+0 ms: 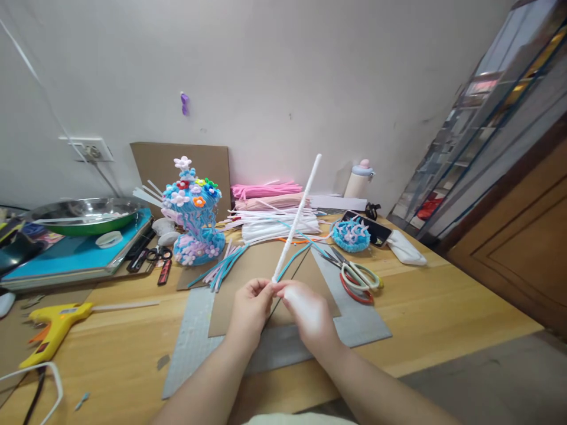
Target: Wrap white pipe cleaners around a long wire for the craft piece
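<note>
My left hand (253, 310) and my right hand (308, 310) meet above a brown cardboard sheet (230, 313). Between their fingertips they pinch the lower end of a white pipe cleaner (297, 221), which looks twisted or wound and leans up to the right. Its lowest tip is hidden by my fingers. Blue pipe cleaners (295, 254) lie on the cardboard behind it. To the left is a bundle of short blue and pale pink pipe cleaners (225, 265). Scissors with white and red handles (358, 277) rest to the right.
A blue flower-covered pipe-cleaner ornament (195, 206) stands at the back left. White and pink pipe-cleaner stacks (274, 224) lie along the wall. A yellow glue gun (59, 330) is at the left, and a round blue pipe-cleaner piece (351, 235) at the right. A grey mat (195, 336) underlies the cardboard.
</note>
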A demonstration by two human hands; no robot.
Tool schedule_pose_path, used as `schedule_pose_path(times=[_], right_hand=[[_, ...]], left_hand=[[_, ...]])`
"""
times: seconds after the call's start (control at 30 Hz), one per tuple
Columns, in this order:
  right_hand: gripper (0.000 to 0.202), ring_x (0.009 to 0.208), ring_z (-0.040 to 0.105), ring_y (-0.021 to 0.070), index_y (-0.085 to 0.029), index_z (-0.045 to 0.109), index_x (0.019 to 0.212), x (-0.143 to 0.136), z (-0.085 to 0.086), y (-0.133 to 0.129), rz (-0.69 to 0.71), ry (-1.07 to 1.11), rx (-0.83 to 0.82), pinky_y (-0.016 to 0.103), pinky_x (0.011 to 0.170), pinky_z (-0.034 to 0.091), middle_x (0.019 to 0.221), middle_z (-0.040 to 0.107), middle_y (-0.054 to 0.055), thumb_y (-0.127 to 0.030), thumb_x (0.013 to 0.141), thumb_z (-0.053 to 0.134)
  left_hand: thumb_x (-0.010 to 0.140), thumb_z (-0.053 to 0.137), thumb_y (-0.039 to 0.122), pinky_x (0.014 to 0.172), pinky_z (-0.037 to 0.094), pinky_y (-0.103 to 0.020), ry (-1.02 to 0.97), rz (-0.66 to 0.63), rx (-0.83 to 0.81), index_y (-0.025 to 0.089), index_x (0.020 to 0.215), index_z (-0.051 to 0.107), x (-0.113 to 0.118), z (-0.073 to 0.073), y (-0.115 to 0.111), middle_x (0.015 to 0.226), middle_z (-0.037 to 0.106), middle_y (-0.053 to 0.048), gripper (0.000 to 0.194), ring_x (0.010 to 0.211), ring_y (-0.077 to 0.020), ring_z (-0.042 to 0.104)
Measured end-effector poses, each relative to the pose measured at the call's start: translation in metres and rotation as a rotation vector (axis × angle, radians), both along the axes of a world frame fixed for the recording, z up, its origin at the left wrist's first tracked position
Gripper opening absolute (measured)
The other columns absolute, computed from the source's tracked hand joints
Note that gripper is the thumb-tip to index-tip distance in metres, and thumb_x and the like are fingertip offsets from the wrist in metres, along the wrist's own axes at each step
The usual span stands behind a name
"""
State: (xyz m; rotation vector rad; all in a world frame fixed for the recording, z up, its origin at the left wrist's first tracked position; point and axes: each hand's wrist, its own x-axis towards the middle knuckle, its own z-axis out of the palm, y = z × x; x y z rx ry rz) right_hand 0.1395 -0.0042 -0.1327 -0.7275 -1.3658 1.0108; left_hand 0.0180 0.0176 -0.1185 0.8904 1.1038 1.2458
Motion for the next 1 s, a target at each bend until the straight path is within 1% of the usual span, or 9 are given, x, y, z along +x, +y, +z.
schedule_pose_path(times=[0.1, 0.2, 0.43, 0.5, 0.57, 0.63, 0.73, 0.9, 1.0], right_hand=[[0.011, 0.1, 0.061, 0.0201, -0.025, 0.068, 0.088, 0.005, -0.005, 0.004, 0.034, 0.032, -0.045, 0.036, 0.091, 0.044, 0.103, 0.069, 0.005, -0.026, 0.087, 0.058], [0.01, 0.1, 0.062, 0.0215, -0.024, 0.07, 0.086, 0.008, -0.005, 0.006, 0.077, 0.014, -0.057, 0.037, 0.091, 0.045, 0.102, 0.07, 0.006, -0.027, 0.085, 0.061], [0.012, 0.093, 0.062, 0.021, -0.028, 0.074, 0.086, 0.001, 0.002, 0.001, 0.047, -0.059, -0.01, 0.037, 0.088, 0.045, 0.094, 0.071, 0.005, -0.027, 0.084, 0.062], [0.012, 0.091, 0.061, 0.0211, -0.028, 0.074, 0.083, -0.002, 0.002, -0.002, 0.048, -0.002, -0.061, 0.037, 0.089, 0.044, 0.092, 0.07, 0.005, -0.028, 0.083, 0.063], [0.009, 0.083, 0.06, 0.02, -0.026, 0.074, 0.08, -0.004, 0.001, -0.003, 0.082, 0.119, -0.156, 0.035, 0.085, 0.044, 0.089, 0.07, 0.004, -0.029, 0.079, 0.066], [0.008, 0.07, 0.055, 0.016, -0.025, 0.074, 0.078, -0.004, -0.002, -0.001, 0.121, 0.243, -0.249, 0.031, 0.074, 0.044, 0.086, 0.069, 0.003, -0.031, 0.077, 0.069], [0.013, 0.055, 0.042, 0.0096, -0.024, 0.071, 0.078, -0.001, -0.005, 0.003, 0.166, 0.357, -0.339, 0.025, 0.055, 0.037, 0.084, 0.067, 0.001, -0.036, 0.076, 0.07], [0.016, 0.047, 0.032, 0.0053, -0.025, 0.064, 0.079, 0.007, -0.001, 0.013, 0.255, 0.489, -0.528, 0.018, 0.045, 0.027, 0.077, 0.062, -0.004, -0.038, 0.074, 0.071], [0.021, 0.044, 0.029, 0.0049, -0.023, 0.061, 0.081, 0.01, 0.003, 0.02, 0.324, 0.485, -0.629, 0.016, 0.04, 0.024, 0.069, 0.059, -0.004, -0.04, 0.073, 0.071]], left_hand=[[0.055, 0.077, 0.043, 0.038, 0.013, -0.018, -0.078, -0.071, -0.065, 0.014, 0.065, 0.058, -0.001, 0.001, -0.003, 0.042, 0.036, 0.01, 0.037, 0.037, -0.003, 0.023], [0.056, 0.077, 0.041, 0.04, 0.013, -0.017, -0.123, -0.096, -0.094, 0.012, 0.064, 0.058, -0.001, 0.0, -0.003, 0.043, 0.038, 0.009, 0.036, 0.039, -0.0026, 0.025], [0.051, 0.08, 0.03, 0.042, 0.023, -0.017, -0.131, 0.003, -0.109, 0.013, 0.061, 0.058, 0.003, -0.008, 0.0, 0.044, 0.046, 0.007, 0.029, 0.04, -0.0041, 0.035], [0.05, 0.081, 0.027, 0.044, 0.027, -0.017, -0.136, 0.027, -0.09, 0.013, 0.061, 0.059, 0.003, -0.006, -0.001, 0.048, 0.053, 0.005, 0.028, 0.044, -0.0052, 0.041], [0.051, 0.081, 0.027, 0.044, 0.026, -0.016, -0.156, 0.019, -0.076, 0.014, 0.061, 0.058, 0.002, -0.002, -0.002, 0.049, 0.053, 0.005, 0.028, 0.044, -0.0049, 0.04], [0.054, 0.08, 0.03, 0.041, 0.02, -0.016, -0.188, -0.027, -0.074, 0.014, 0.061, 0.058, 0.0, 0.002, -0.004, 0.044, 0.045, 0.007, 0.029, 0.041, -0.0033, 0.033], [0.058, 0.079, 0.035, 0.039, 0.012, -0.016, -0.248, -0.143, -0.092, 0.012, 0.061, 0.057, -0.003, 0.007, -0.006, 0.045, 0.038, 0.008, 0.032, 0.04, -0.0017, 0.023], [0.061, 0.078, 0.037, 0.04, 0.012, -0.014, -0.347, -0.337, -0.145, 0.01, 0.073, 0.059, -0.005, 0.01, -0.009, 0.06, 0.042, 0.006, 0.035, 0.044, -0.0001, 0.019], [0.065, 0.076, 0.038, 0.04, 0.012, -0.015, -0.368, -0.441, -0.155, 0.011, 0.071, 0.056, -0.005, 0.013, -0.013, 0.061, 0.04, 0.006, 0.034, 0.044, -0.0004, 0.019]])
